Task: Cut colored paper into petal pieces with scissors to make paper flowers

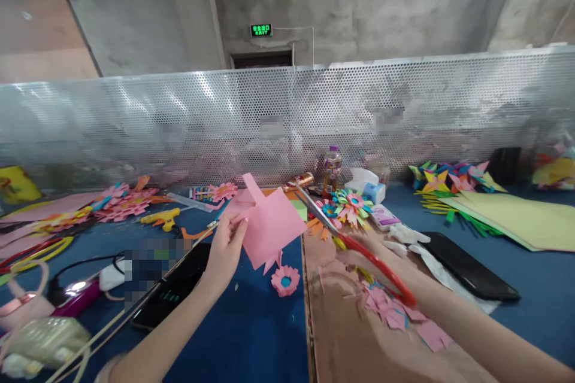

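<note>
At seven o'clock, the left hand (227, 245) pinches flat, squarish pink paper (276, 227) by its edge between thumb and fingers, probably keeping its face clear; the paper sits near six. At four, the right hand (387, 254) grips red-handled metal scissors (348, 242); blur hides the exact finger placement.

Soft, rather dim light leaves white glare streaks on the silvery perforated metal panel (314, 108) left of upper centre, blur smears the right hand (362, 256) right of centre, and wide-angle distortion stretches the frame's side edges.
</note>
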Demonstrator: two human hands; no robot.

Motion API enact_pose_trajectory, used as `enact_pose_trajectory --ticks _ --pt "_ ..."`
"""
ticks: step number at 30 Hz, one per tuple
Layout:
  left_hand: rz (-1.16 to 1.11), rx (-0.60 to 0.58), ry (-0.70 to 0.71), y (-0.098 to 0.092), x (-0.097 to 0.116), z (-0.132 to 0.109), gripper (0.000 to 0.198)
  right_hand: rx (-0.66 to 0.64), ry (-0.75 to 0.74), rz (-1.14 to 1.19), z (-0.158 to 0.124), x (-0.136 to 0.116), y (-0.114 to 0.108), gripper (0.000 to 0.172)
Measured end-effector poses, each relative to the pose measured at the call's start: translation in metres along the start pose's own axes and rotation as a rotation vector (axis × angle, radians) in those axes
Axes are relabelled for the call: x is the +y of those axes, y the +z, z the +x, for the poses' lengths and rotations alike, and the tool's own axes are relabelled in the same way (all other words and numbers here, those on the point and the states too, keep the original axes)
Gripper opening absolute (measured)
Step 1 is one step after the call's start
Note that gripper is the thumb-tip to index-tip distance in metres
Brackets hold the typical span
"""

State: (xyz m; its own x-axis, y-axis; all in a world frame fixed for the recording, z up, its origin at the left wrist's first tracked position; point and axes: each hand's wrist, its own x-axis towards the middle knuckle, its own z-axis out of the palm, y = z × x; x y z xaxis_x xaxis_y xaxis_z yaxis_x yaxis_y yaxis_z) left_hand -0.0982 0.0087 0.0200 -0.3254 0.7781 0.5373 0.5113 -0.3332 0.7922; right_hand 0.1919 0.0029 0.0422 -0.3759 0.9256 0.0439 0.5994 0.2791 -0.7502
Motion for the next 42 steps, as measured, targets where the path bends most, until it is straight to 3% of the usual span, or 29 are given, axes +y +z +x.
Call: enact_pose_trajectory --ticks 1,7,11,19,25,32,42 --pt "0.007 0.029 0.001 -0.002 0.003 -0.001 0.024 0.030 0.042 -0.001 -0.003 -0.001 0.002 0.028" --pt "0.073 0.143 0.002 -0.005 0.014 -0.011 0.022 -0.101 0.081 0.114 -0.007 0.021 0.013 0.022" --pt "-0.009 0.110 -0.096 0.000 0.014 -0.016 0.025 -0.050 0.008 0.002 -0.001 0.028 0.009 0.021" --pt "-0.140 0.054 -0.138 0.008 0.013 -0.025 0.029 -0.006 -0.031 -0.041 0.001 0.035 0.002 0.036" --pt "-0.212 0.004 -0.206 0.011 0.011 -0.029 0.031 -0.024 -0.003 -0.114 -0.001 0.031 0.005 0.029" --pt "-0.177 -0.018 -0.192 0.011 0.013 -0.031 0.030 -0.011 -0.024 -0.078 -0.001 0.040 0.008 0.035" --pt "-0.229 -0.024 -0.224 0.011 0.018 -0.032 0.034 -0.064 -0.068 -0.101 0.002 0.032 0.002 0.024"
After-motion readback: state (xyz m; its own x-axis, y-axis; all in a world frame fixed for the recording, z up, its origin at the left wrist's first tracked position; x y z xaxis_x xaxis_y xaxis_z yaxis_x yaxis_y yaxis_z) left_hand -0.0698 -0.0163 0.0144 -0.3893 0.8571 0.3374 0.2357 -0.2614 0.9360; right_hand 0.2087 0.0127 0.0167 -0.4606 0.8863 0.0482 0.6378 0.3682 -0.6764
